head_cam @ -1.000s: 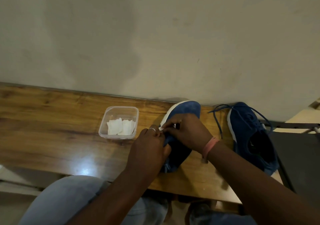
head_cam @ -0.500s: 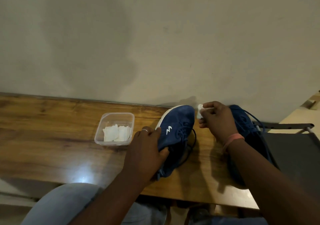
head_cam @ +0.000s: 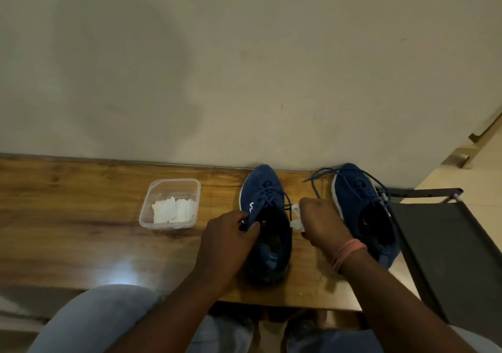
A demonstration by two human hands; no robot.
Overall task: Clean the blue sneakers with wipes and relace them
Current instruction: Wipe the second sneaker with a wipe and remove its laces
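I had the left sneaker [head_cam: 264,217] standing upright on the wooden table [head_cam: 81,217], toe toward the wall, with my left hand [head_cam: 228,236] pinching the edge of its collar on the side nearest the plastic container [head_cam: 169,203]. My right hand [head_cam: 322,222] was curled around a crumpled white wipe [head_cam: 296,218], held just beside the shoe's other flank, in the gap between the pair. The right sneaker [head_cam: 361,206] sat apart to the right near the table's end, its blue lace [head_cam: 315,184] loose and trailing over the wood toward the wall. More folded wipes [head_cam: 173,210] lay in the container. I judged the shoe to be light, with a soft knit upper that would give under rubbing, so the collar hold looked right for steadying it, though a firmer grip at the heel or sole would resist tipping better. The damp wipe seemed limp and likely to tear or ball up, so it needed bunching in the fingers. The laces looked thin and floppy, best taken by their tips for threading.
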